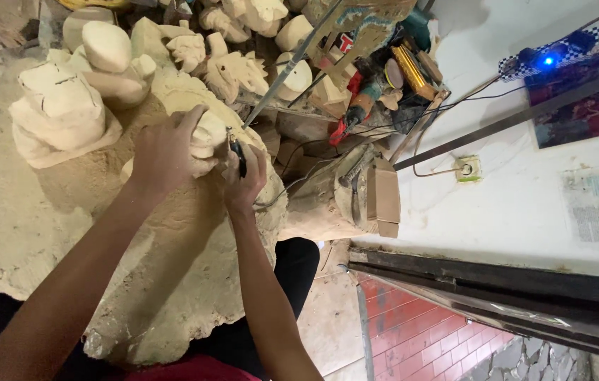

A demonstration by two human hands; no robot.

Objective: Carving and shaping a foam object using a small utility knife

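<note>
Pale wood carving (204, 137) sits on a dusty slab (45, 226) just ahead of both hands. Left hand (162, 152) clasps its near side; right hand (246, 180), just right of it, grips a dark rotary tool (238, 154) whose tip points upward toward it. Beyond, unfinished carvings (59, 106) crowd close; right lies a tool pile (384, 77).

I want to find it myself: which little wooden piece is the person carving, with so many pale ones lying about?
Start at the big sawdust-covered slab filling the left of the picture. Near its upper edge two hands meet: the left hand grips a small pale carving, and the right hand holds a thin dark tool against it. It is the only pale piece being held; the others lie untouched.
</note>
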